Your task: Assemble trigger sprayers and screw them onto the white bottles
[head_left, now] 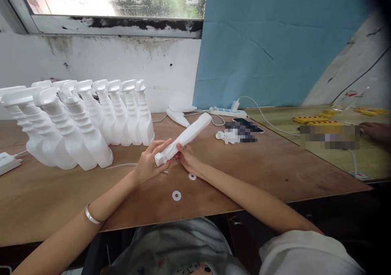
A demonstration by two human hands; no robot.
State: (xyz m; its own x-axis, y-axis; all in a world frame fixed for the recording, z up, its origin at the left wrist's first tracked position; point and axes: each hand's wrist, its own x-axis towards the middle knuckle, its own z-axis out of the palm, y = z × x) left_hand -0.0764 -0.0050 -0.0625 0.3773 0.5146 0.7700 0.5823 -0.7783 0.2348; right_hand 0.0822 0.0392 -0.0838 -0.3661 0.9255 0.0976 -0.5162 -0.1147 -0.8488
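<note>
A long white plastic spray bottle (189, 136) lies tilted above the wooden table (275, 169), its neck end toward me. My left hand (149, 163) is closed around the neck end from the left. From the right, my right hand (186, 159) grips the same end from underneath, its fingers partly hidden. Two small white rings (176, 195) lie flat on the table just below my hands.
Several white bottles (91, 120) stand in a row at the left. A white power strip (227, 112) with a cable, a phone and a small white part sit behind. Another person's hand (375, 130) rests at the far right near yellow parts (317, 122).
</note>
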